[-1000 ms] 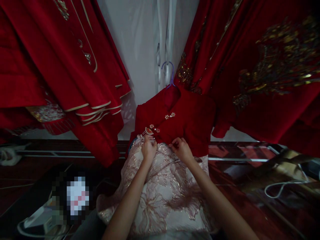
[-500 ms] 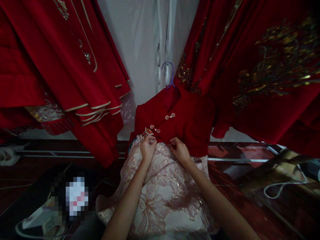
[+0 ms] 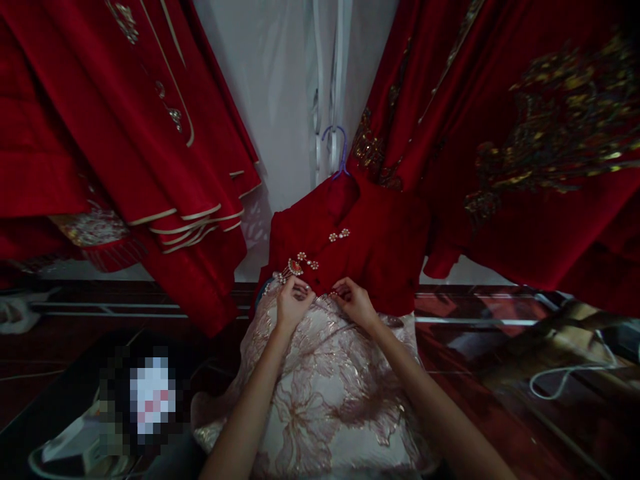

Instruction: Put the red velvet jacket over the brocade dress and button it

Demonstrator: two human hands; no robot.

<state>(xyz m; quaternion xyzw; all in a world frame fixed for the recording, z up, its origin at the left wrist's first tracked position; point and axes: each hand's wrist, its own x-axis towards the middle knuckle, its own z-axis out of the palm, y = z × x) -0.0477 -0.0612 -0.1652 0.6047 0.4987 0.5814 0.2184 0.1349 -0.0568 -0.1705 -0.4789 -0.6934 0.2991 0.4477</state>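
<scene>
A short red velvet jacket [image 3: 370, 240] hangs on a purple hanger [image 3: 339, 150] in front of me, over a pale pink skirt [image 3: 330, 387] with gold floral embroidery. Pearl clasps [image 3: 339, 235] and a jewelled brooch [image 3: 294, 268] run down the jacket front. My left hand [image 3: 293, 303] pinches the jacket's lower hem just under the brooch. My right hand [image 3: 355, 301] pinches the hem a little to the right, fingertips near a small clasp. Both hands have their fingers closed on the fabric edge.
Red embroidered gowns [image 3: 125, 133] hang at the left and heavier gold-sequinned ones [image 3: 525, 147] at the right. A white wall [image 3: 285, 100] lies behind. Below is a dark glossy floor [image 3: 475, 360] with a white cable [image 3: 565, 380] at the right and a white device [image 3: 65, 443] at lower left.
Both hands have drawn slightly closer together along the hem and shifted a little left. The brooch has swung slightly left. The garments otherwise hang as before.
</scene>
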